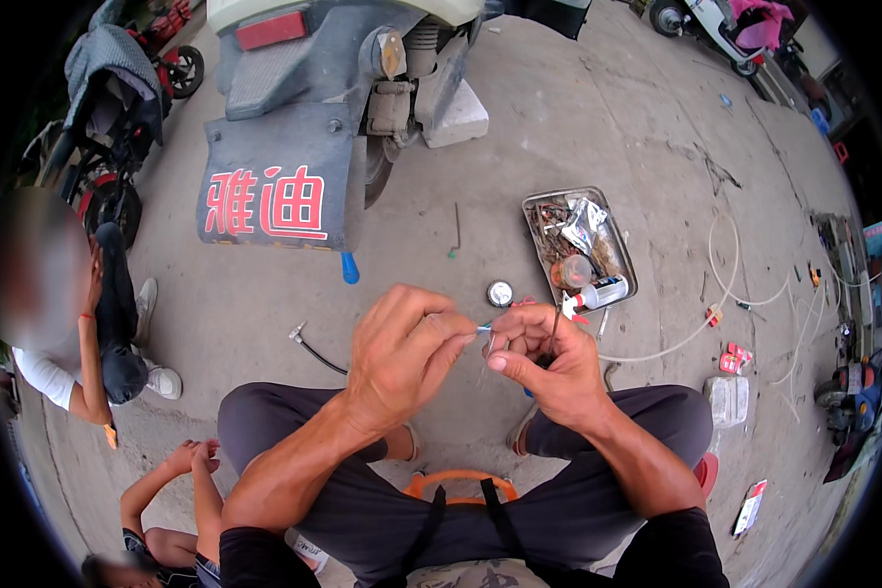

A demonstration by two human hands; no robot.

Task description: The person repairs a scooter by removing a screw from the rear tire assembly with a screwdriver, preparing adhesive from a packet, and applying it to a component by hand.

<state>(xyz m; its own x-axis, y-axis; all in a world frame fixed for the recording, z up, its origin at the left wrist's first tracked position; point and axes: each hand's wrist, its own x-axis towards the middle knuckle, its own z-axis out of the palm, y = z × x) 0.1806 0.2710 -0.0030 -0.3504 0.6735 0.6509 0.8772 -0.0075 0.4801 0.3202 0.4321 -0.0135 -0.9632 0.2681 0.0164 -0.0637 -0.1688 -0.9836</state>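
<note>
The blue bit (484, 328) looks light and bendy: pinch its end, as closed left fingers (451, 324) do, while right fingers (521, 371) curl round a dark thing (547, 361).

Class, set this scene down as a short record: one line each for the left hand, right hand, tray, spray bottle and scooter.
Left hand: fingers pinch a small blue piece
Right hand: fingers curl round a dark thing, kind unclear
Tray: on the ground, ahead
Spray bottle: at the tray's near edge
Scooter: ahead, left; rear end facing the person
</note>
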